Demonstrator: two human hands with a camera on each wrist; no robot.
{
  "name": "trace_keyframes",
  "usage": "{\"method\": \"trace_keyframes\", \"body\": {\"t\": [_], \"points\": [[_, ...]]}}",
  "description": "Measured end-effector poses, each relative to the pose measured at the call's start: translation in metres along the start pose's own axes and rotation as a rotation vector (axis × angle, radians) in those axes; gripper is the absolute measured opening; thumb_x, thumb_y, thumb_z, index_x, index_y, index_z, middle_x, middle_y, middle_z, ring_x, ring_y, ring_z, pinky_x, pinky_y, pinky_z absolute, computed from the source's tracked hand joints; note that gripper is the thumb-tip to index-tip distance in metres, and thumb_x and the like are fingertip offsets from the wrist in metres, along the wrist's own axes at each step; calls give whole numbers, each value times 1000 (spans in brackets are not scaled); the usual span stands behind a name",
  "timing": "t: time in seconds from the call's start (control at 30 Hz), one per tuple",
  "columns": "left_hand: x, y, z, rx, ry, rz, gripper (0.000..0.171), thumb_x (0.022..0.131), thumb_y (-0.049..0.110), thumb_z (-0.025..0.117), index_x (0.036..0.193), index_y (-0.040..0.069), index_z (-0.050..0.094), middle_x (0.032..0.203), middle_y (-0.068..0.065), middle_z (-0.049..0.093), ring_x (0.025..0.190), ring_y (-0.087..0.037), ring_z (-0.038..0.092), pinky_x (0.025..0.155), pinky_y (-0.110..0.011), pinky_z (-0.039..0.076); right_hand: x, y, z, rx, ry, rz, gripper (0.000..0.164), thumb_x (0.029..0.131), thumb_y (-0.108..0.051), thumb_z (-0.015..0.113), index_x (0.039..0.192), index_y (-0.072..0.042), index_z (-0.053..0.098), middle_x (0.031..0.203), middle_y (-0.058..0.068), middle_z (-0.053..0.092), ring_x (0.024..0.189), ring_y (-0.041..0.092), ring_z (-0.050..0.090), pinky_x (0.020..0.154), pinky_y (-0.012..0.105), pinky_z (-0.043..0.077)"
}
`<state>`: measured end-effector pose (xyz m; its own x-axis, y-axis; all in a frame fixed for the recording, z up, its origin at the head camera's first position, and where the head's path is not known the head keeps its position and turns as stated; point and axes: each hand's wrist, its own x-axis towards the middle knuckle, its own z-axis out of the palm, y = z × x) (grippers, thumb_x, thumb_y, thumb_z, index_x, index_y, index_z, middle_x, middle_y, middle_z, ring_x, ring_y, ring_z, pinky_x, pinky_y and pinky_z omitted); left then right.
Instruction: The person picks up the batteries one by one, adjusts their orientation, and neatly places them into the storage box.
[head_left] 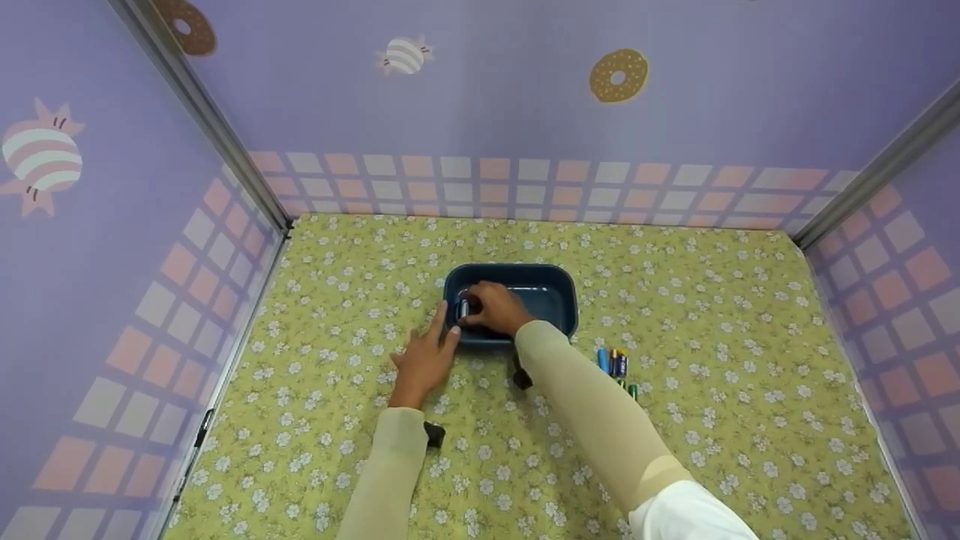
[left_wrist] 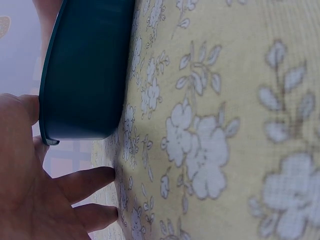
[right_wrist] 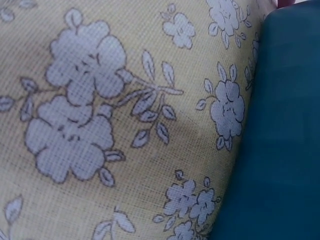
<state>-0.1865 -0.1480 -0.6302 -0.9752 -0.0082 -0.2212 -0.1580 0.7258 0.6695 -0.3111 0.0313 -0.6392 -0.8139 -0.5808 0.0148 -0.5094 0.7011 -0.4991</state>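
Note:
A dark teal rectangular tray [head_left: 559, 300] stands on the flowered cloth. Inside its left end my right hand [head_left: 495, 306] reaches down and pinches a silvery battery [head_left: 464, 309] between fingers and thumb. My left hand [head_left: 427, 358] is at the tray's near left corner, its fingers spread, with thumb and forefinger touching the outside of the rim. In the left wrist view, two other fingertips [left_wrist: 102, 179] of that hand rest on the cloth beside the tray [left_wrist: 90, 70]. The right wrist view catches only the tray's side [right_wrist: 285, 130] and cloth; the right hand is out of sight there.
To the right of the tray, partly behind the right forearm, lie several batteries, among them a blue one [head_left: 603, 361], a dark one [head_left: 620, 366] and a green one [head_left: 633, 391]. Purple patterned walls [head_left: 510, 112] enclose the cloth-covered surface [head_left: 337, 300] at the back and sides.

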Motion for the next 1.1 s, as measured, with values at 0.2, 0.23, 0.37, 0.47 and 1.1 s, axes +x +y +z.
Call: {"method": "trace_keyframes", "body": {"t": [0.2, 0.23, 0.37, 0.47, 1.1], "points": [[0, 1, 0, -11, 3, -3, 63, 102, 73, 27, 157, 59, 0, 165, -11, 36, 156, -45, 15, 110, -84, -5, 0, -1, -3, 25, -1, -5, 51, 88, -44, 80, 127, -13, 71, 111, 6, 68, 99, 20, 65, 88, 40, 57], [0, 1, 0, -12, 4, -4, 63, 102, 73, 28, 157, 60, 1, 165, -10, 36, 156, -45, 16, 111, -84, -5, 0, -1, -3, 33, -3, -6, 50, 88, -44, 80, 127, -13, 71, 110, 6, 68, 98, 19, 65, 87, 40, 57], [1, 3, 0, -11, 10, -11, 63, 102, 73, 28, 157, 60, 1, 165, -10, 35, 157, -44, 16, 111, -84, -4, 0, 0, -4, 54, -10, 3, 50, 88, -43, 80, 126, -13, 71, 109, 5, 68, 96, 18, 64, 85, 39, 57], [1, 3, 0, -12, 11, -8, 63, 102, 73, 28, 157, 60, 1, 165, -10, 36, 157, -44, 17, 111, -84, -4, 1, 2, -4, 53, -11, -2, 50, 88, -44, 81, 125, -13, 71, 106, 5, 67, 93, 17, 62, 82, 38, 56], [1, 1, 1, 4, 5, -18, 63, 101, 73, 26, 157, 60, -1, 166, -9, 34, 156, -45, 16, 110, -85, -5, -15, 8, -48, 66, -26, -14, 68, 85, -46, 83, 137, -7, 63, 124, 11, 69, 109, 25, 67, 94, 45, 56]]}}
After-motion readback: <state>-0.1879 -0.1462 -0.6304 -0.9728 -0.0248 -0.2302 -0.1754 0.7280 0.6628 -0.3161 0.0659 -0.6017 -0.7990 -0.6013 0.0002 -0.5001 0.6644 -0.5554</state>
